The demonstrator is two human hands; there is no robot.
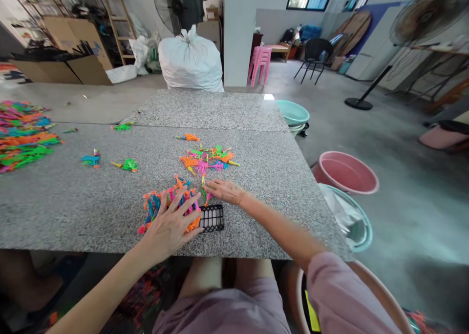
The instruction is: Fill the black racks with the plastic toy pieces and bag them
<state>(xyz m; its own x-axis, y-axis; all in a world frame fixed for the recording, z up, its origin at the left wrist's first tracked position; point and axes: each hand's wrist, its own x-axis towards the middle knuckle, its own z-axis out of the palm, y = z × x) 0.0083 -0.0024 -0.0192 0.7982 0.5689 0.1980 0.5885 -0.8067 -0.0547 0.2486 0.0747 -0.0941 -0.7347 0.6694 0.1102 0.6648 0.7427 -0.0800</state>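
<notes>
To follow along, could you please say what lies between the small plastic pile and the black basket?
In the head view, the right hand, with pink and green plastic beside it.

Spreads the left hand over bright toys right by a small black grid. Holds the right hand at a pink and green toy. Has a messy pile farther up the speckled tabletop, and a big heap far left.
</notes>
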